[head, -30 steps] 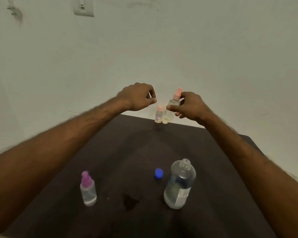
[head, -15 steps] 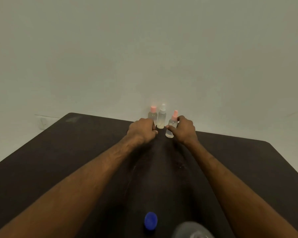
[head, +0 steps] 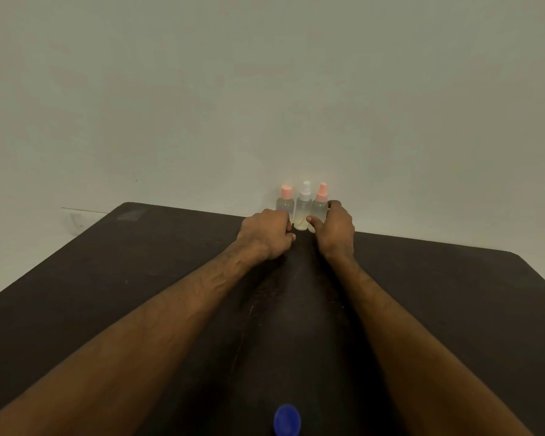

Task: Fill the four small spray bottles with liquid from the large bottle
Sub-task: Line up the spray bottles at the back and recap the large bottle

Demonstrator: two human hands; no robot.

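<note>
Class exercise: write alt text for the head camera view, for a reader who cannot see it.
Two bare arms reach across a dark table to three small spray bottles lined up at the wall: the right hand grips the right pink-capped bottle, the left hand rests by the left pink-capped bottle. A white-capped bottle stands between; a blue cap lies nearest.

Dark table in front of me, rounded far corners, faint smudge near far-left corner. Plain pale wall right behind it. Nothing sharper to report.
</note>
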